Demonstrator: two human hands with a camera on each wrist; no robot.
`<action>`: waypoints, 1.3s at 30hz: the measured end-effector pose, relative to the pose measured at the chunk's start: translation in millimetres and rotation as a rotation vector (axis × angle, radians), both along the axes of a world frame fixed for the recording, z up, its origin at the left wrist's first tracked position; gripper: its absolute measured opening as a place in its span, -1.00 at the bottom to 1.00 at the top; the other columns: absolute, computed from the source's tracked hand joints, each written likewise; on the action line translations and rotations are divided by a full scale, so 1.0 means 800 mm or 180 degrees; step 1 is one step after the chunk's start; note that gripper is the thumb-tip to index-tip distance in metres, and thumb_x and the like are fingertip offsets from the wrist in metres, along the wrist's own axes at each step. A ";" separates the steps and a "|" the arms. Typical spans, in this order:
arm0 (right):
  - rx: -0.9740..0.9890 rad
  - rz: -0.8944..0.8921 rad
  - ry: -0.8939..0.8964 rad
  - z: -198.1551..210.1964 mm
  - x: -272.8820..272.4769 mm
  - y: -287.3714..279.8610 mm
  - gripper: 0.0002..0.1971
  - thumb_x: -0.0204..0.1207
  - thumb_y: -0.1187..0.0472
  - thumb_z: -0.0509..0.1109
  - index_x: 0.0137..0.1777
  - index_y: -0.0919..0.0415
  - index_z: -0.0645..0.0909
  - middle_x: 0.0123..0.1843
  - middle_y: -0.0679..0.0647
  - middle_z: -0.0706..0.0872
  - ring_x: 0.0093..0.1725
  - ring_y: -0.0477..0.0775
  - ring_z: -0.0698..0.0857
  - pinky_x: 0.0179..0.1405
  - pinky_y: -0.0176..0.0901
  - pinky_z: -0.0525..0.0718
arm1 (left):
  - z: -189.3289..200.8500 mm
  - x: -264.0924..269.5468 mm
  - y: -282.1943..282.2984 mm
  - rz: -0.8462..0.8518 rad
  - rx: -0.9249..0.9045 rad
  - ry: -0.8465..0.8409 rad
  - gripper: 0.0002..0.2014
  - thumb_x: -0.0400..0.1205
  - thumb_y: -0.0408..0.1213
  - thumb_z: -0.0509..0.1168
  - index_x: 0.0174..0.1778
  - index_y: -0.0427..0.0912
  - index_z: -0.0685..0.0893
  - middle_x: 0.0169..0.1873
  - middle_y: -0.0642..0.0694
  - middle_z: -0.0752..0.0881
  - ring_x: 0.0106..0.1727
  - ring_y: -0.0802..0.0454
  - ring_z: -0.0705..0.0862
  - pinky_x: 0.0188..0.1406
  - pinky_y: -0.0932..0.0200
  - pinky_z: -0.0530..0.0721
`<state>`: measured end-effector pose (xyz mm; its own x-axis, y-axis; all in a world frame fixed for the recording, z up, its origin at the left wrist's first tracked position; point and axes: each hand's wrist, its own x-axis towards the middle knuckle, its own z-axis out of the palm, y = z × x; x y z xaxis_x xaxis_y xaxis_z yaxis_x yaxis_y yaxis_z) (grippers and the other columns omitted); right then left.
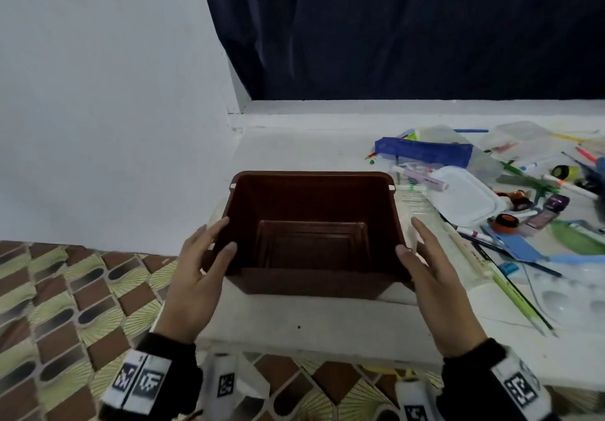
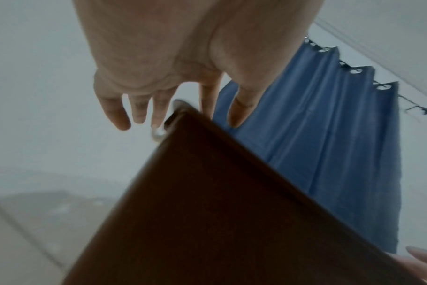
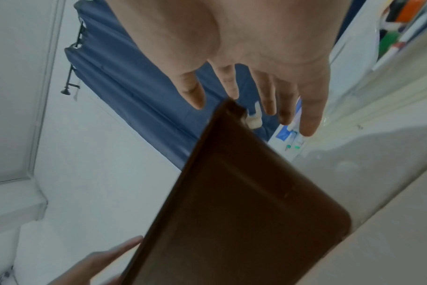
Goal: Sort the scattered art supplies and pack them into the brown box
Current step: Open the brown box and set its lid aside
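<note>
The empty brown box is flanked on the desk by the left hand and right hand, both spread wide, apparently barely touching; the art supplies lie rightward.

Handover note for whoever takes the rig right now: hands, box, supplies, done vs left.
Left hand: open, fingers straight along the left wall of the brown box.
Right hand: open, at the box's right wall; neither hand grips it.
Box sits on the white table, near its front edge, and looks empty.
Art supplies lie scattered to the right of the box.
Done: nothing packed.
Left: sort and pack everything.
</note>
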<state>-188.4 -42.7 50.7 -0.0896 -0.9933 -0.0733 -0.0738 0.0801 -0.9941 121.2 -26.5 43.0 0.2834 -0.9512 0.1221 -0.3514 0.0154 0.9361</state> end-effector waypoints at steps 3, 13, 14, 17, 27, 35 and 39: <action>-0.0100 0.0030 0.0032 0.014 -0.029 0.025 -0.52 0.63 -0.07 0.29 0.53 -0.37 0.37 0.46 -0.30 0.51 0.42 -0.25 0.53 0.49 0.03 0.48 | 0.019 -0.038 0.029 0.0143 -0.0239 -0.0644 -0.65 0.69 0.06 0.26 0.42 0.39 0.57 0.60 0.09 0.36 0.70 0.16 0.18 0.63 -0.01 0.24; -0.0126 -0.0885 -0.0514 0.029 -0.210 0.098 -0.72 0.72 0.00 0.21 0.40 -0.17 0.42 0.00 0.08 0.84 0.09 0.06 0.79 0.25 0.21 0.64 | 0.045 -0.273 0.051 -0.1045 -0.0407 0.1321 -0.54 0.54 0.20 0.29 0.16 -0.07 0.72 -0.19 -0.31 0.65 -0.13 -0.14 0.56 -0.06 -0.10 0.43; -0.0118 -0.0984 -0.0551 0.029 -0.229 0.099 -0.73 0.71 -0.02 0.21 0.38 -0.19 0.43 0.00 0.09 0.84 0.08 0.07 0.79 0.22 0.20 0.65 | 0.043 -0.294 0.043 -0.1145 -0.0336 0.1439 -0.50 0.51 0.22 0.28 0.16 -0.08 0.72 -0.23 -0.27 0.64 -0.16 -0.12 0.53 -0.12 -0.09 0.39; -0.0139 -0.1265 -0.0633 0.028 -0.288 0.096 -0.76 0.70 -0.02 0.23 0.34 -0.19 0.47 -0.01 0.12 0.84 0.05 0.11 0.81 0.12 0.15 0.67 | 0.039 -0.359 0.015 -0.1351 -0.0226 0.1454 -0.53 0.48 0.25 0.27 0.12 0.00 0.72 -0.29 -0.18 0.67 -0.23 -0.03 0.54 -0.21 -0.02 0.35; -0.0293 -0.1628 -0.0166 0.025 -0.495 0.028 -0.81 0.71 0.14 0.25 0.27 0.07 0.54 0.00 0.29 0.81 -0.04 0.23 0.80 -0.14 -0.12 0.72 | -0.008 -0.584 -0.097 -0.2075 0.0824 0.1633 -0.73 0.80 -0.12 0.09 0.24 -0.11 0.64 -0.28 -0.26 0.76 -0.28 -0.10 0.64 -0.27 0.04 0.47; -0.0207 -0.1168 0.0871 0.027 -0.643 -0.041 -0.82 0.67 0.12 0.31 0.23 0.05 0.55 -0.18 0.08 0.80 -0.23 -0.09 0.77 -0.10 -0.23 0.59 | -0.005 -0.714 -0.156 -0.2534 0.1388 0.1149 -0.75 0.78 -0.04 0.17 0.25 0.00 0.66 -0.11 -0.21 0.84 -0.16 -0.13 0.77 -0.20 0.07 0.53; -0.0128 -0.0660 0.1498 0.021 -0.713 -0.083 -0.76 0.61 -0.07 0.31 0.22 -0.07 0.54 -0.13 0.14 0.78 -0.16 0.08 0.79 0.03 0.09 0.70 | -0.009 -0.758 -0.161 -0.2777 0.1600 0.0937 -0.74 0.73 0.07 0.18 0.21 0.15 0.69 -0.01 -0.14 0.84 -0.02 -0.19 0.81 -0.08 0.03 0.56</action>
